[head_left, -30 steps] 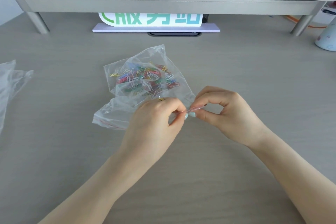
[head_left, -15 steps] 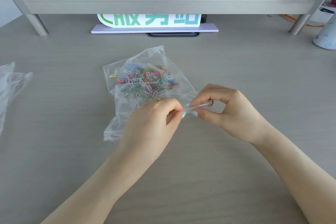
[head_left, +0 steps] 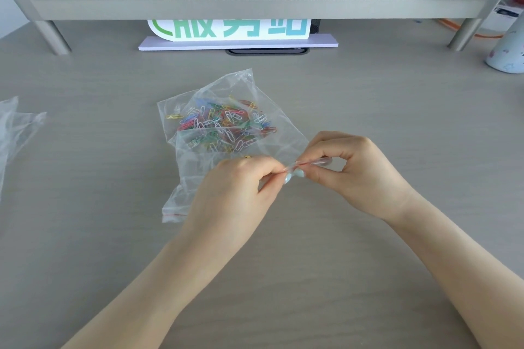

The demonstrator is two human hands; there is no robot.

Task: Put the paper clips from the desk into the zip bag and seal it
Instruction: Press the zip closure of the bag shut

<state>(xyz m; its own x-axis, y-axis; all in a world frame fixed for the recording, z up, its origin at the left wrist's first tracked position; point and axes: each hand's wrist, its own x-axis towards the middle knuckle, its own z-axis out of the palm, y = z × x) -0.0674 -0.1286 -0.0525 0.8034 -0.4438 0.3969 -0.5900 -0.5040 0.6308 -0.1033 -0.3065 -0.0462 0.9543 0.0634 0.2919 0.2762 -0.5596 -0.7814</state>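
Both hands meet at the centre of the frame, pinching the same edge of a clear zip bag: the left hand closes thumb and forefinger on the strip from the left, and the right hand curls its fingers shut on it from the right, fingertips nearly touching. Beneath them a grey wood-grain desk fills most of the frame. Along the top runs a grey raised shelf on metal legs, with a white sign bearing green characters tucked under it. More crumpled clear plastic lies at the left edge. The bag rests on the desk just above the hands, wrinkled, its red-lined edge showing at lower left. Coloured paper clips sit heaped inside its upper part, with one yellow paper clip at the heap's left side
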